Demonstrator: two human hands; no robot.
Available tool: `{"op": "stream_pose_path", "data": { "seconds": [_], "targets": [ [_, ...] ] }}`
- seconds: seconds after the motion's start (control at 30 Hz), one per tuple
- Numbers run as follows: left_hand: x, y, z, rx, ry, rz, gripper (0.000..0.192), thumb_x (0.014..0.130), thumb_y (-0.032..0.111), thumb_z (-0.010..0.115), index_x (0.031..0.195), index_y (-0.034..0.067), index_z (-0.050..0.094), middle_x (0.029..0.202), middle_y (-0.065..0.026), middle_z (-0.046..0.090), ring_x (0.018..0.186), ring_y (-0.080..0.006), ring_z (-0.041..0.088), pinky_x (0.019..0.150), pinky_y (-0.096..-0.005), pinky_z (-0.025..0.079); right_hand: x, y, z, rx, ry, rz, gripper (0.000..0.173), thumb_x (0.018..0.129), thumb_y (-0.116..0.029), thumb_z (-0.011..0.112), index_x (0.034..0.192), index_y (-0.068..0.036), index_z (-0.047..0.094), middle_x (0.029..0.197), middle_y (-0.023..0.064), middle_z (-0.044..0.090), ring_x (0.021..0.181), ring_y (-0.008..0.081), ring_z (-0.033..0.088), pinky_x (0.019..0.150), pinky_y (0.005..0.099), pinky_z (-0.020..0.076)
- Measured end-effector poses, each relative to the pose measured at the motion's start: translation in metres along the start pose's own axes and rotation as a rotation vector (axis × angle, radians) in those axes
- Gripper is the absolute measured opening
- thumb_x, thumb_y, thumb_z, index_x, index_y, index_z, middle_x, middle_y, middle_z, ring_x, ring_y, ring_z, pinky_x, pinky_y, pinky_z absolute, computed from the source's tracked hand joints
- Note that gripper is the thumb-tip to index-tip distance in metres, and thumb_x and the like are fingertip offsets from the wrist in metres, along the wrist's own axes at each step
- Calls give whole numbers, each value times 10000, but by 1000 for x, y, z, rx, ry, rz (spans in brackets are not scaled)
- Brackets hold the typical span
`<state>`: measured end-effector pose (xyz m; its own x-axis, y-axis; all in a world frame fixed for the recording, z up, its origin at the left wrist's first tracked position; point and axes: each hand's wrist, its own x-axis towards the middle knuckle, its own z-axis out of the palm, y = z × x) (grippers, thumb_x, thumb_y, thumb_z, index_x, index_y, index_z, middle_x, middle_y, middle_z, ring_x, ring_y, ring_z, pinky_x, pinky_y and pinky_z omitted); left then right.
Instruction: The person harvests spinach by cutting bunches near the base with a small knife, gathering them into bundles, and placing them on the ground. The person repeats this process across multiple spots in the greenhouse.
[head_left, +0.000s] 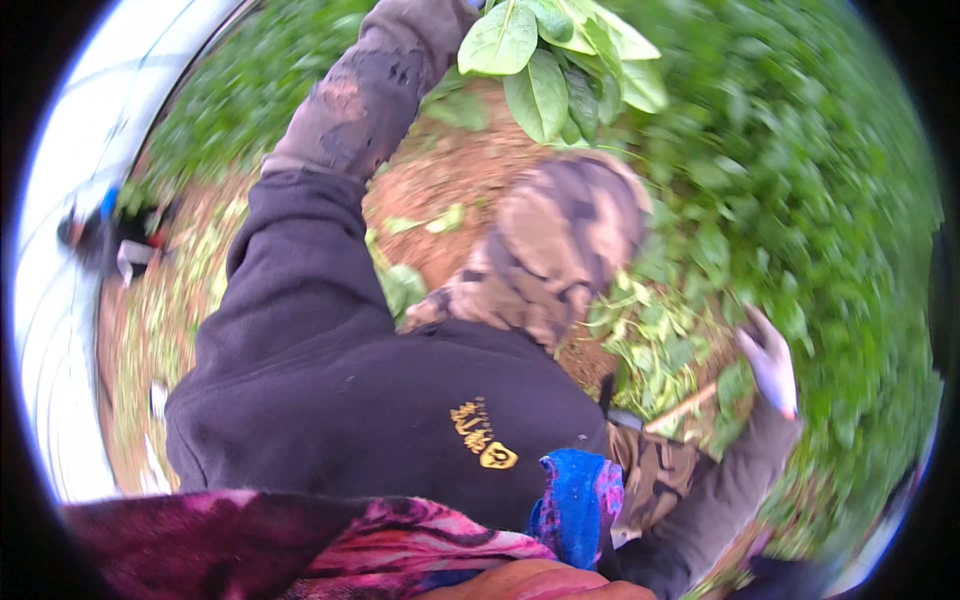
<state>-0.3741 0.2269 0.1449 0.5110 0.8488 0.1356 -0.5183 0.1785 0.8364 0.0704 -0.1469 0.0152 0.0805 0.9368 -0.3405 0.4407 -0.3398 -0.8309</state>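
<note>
My left arm reaches up to the top edge, where only a sliver of my left hand (477, 3), in a bluish glove, shows; its fingers are cut off by the frame. Right beside it hangs a bunch of broad green leaves (536, 90), sharper than the blurred ground. On the right, my right hand (770, 364) in a pale glove has its fingers apart and holds nothing visible. It is over the edge of the leafy crop (840, 300), near loose pulled stems and leaves (660, 345) on the soil. A thin wooden stick (682, 409) lies left of that hand.
My bent knee in camouflage trousers (562, 240) is in the middle, over reddish soil (442, 180). Dense leafy plants stand ahead and right. At far left, another person (112, 236) is low by the plastic film wall (52, 300). Leaf litter covers the left ground.
</note>
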Motion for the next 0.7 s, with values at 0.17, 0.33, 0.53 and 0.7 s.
{"op": "stream_pose_path", "data": {
  "seconds": [0.17,0.33,0.53,0.7],
  "targets": [
    [-166,56,-147,383,676,-327,265,938,293,591,1026,52,658,840,-49,682,647,-217,635,620,-406,545,9,-3,-4,-50,-153,87,584,932,-169,629,1426,58,415,1299,154,576,1158,198,553,1014,308,411],
    [-348,15,-237,907,969,-707,626,746,443,783,1177,18,627,1021,-154,705,818,-266,686,756,-400,533,17,14,-1,-28,-183,99,636,930,-225,649,1446,44,393,1288,165,565,1134,222,565,1020,329,415],
    [-488,-73,-290,1282,1144,-1196,671,766,455,756,1263,33,598,1161,-164,670,995,-279,657,896,-408,492,26,14,1,20,-251,193,645,937,-233,648,1455,42,379,1353,196,534,1206,231,533,1045,329,400],
    [-509,-124,-296,1291,1135,-1334,630,784,452,739,1242,39,609,1160,-162,669,1000,-269,654,892,-398,492,25,11,15,-10,-205,262,607,944,-230,644,1439,35,413,1323,188,557,1134,212,562,1009,330,427]
  ]
}}
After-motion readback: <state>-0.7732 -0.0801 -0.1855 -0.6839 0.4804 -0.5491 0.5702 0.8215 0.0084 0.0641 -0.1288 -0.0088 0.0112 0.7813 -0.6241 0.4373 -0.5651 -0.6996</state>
